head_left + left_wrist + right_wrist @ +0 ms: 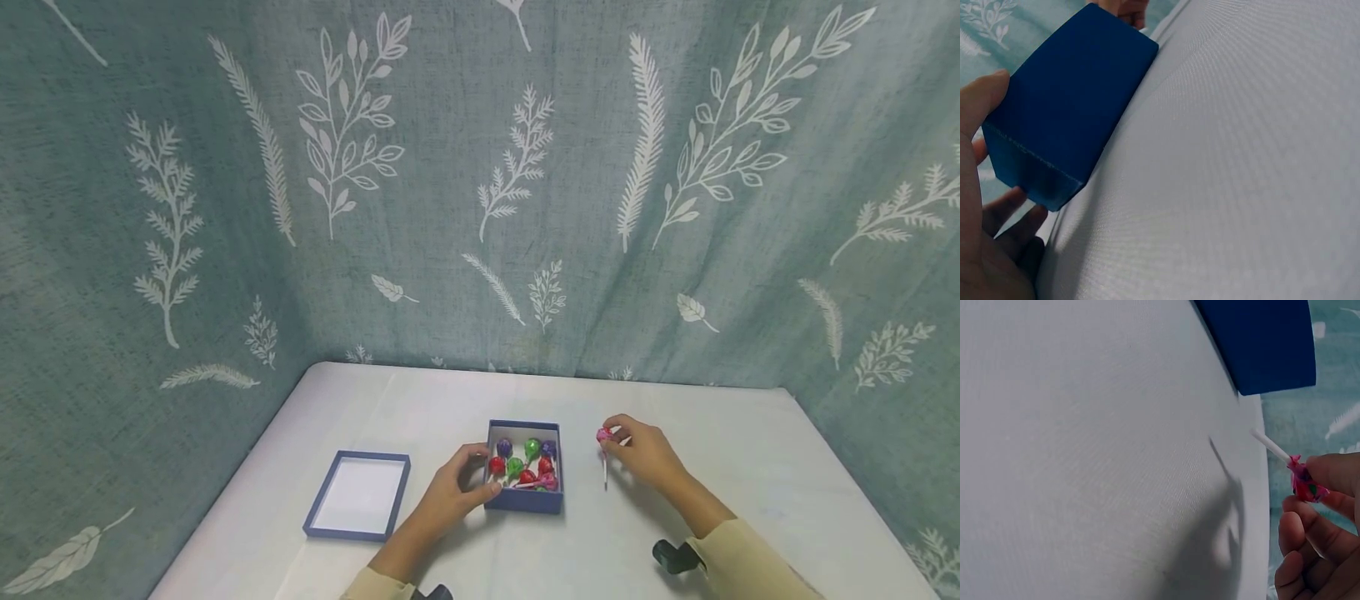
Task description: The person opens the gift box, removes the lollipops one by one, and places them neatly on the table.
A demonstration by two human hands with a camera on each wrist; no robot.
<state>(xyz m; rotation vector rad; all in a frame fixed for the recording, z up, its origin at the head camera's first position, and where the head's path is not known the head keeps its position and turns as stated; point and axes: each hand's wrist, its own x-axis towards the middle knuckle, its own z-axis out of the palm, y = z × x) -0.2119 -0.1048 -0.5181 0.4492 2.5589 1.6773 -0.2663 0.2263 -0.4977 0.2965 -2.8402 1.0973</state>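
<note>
A blue box with a white inside stands on the table, holding several wrapped lollipops in red, green, purple and pink. My left hand grips the box at its left side, the thumb near the front corner. In the left wrist view the fingers touch the end wall of the blue box. To the right of the box, my right hand pinches a pink lollipop by its wrapped head. Its white stick points down toward the table and away from the fingers.
A blue-rimmed box lid lies on the left of the white table, its white inside facing up. Behind the table hangs a green curtain with white leaf prints, which also runs along both sides.
</note>
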